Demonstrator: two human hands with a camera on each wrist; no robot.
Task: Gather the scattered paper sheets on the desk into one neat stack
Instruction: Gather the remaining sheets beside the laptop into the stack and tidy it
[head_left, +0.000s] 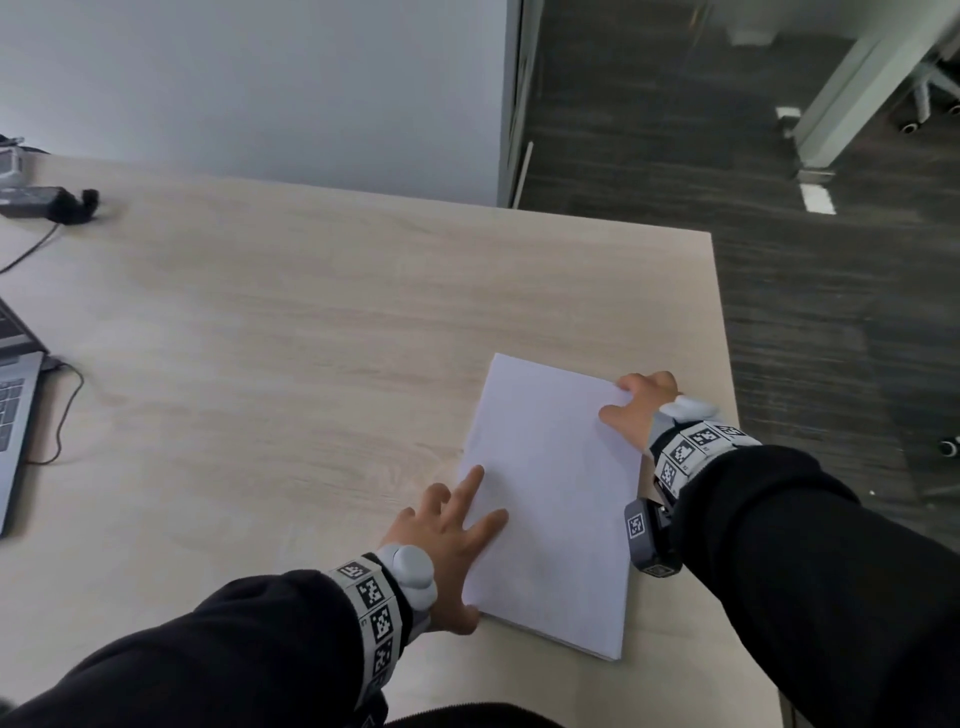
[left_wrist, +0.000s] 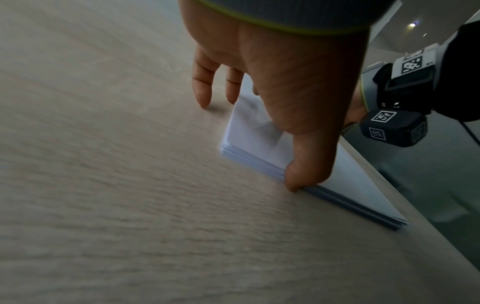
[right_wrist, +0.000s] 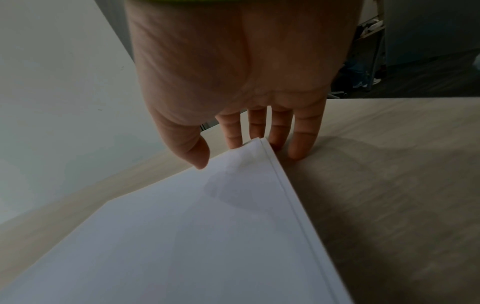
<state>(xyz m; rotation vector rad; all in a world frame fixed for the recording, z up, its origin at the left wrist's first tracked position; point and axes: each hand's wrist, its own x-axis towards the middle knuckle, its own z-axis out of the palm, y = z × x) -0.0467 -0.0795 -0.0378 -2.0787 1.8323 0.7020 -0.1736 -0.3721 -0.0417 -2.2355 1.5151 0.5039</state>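
One squared stack of white paper sheets lies on the light wooden desk, close to its right edge. My left hand rests on the stack's left side with its fingers spread and straight. In the left wrist view its thumb presses against the side of the stack. My right hand is at the far right corner. There the thumb lies on the top sheet, and the straight fingers stand on the desk against the corner's edges.
An open laptop with a cable sits at the desk's left edge. A black power adapter lies at the far left. The desk's right edge drops to dark carpet. A grey wall stands behind.
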